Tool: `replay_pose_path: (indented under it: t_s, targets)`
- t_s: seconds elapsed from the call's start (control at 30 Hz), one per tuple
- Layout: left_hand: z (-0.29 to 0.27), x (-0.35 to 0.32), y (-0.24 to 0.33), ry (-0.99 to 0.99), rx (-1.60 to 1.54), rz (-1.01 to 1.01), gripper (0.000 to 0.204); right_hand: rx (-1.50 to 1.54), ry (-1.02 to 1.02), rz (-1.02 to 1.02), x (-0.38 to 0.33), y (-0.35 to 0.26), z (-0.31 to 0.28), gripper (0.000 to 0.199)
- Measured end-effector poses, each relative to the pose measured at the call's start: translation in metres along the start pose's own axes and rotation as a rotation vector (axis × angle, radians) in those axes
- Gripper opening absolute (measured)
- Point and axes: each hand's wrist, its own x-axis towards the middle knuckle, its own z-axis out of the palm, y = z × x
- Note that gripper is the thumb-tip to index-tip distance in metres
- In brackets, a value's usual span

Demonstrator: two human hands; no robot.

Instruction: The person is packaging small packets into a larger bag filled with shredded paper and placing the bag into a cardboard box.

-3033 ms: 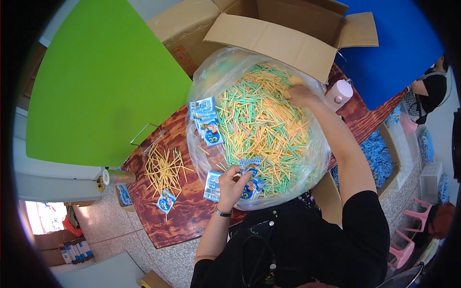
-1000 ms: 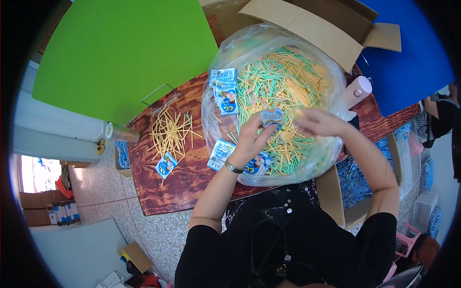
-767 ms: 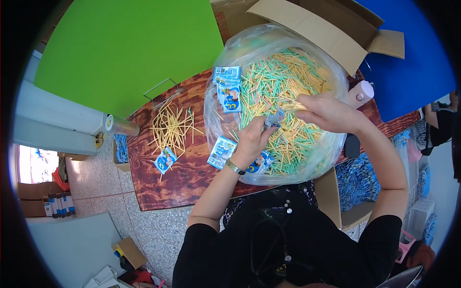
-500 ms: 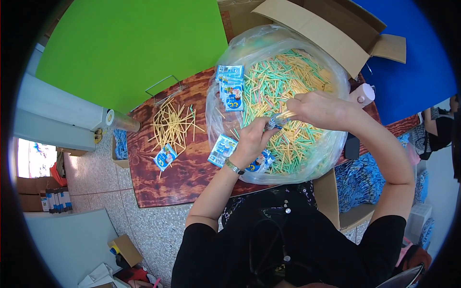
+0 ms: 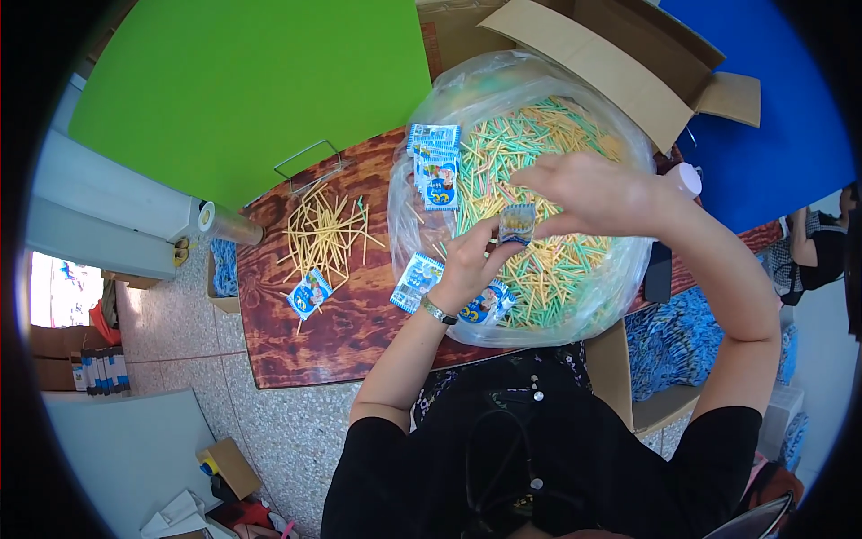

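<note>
Clear plastic bag (image 5: 620,278) holds sticks (image 5: 557,144) in green, yellow, orange mix. Small packet (image 5: 517,223) above the bag: blue-white print, yellowish see-through middle. Packets on the bag's left wall (image 5: 435,167): blue and white with cartoon picture, yellow patch. Packets at the bag's lower left (image 5: 417,281): same blue-white print. Worktop (image 5: 341,341) left of the bag: dark reddish-brown wood grain. Loose sticks (image 5: 325,232) left of the bag: pale yellow. Lone packet (image 5: 309,294) below them: blue-white. Board (image 5: 242,81) beyond worktop: plain bright green. Board (image 5: 763,99) right of the bag: plain blue. Box (image 5: 620,54) behind the bag: brown cardboard. Wristband (image 5: 438,311): silver. Sleeves (image 5: 718,449): black.
</note>
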Motion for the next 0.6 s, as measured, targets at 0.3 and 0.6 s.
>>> replay_pose_path:
  t_s: [0.3,0.6]
  targets:
    - [-0.011,0.005,-0.018,-0.034,-0.137,-0.142,0.039,0.308,0.284,0.070,0.004,0.021,0.068,0.018]
    - [-0.048,-0.010,-0.127,0.062,0.035,-0.351,0.010,0.227,0.418,0.330,0.068,0.035,0.163,0.015]
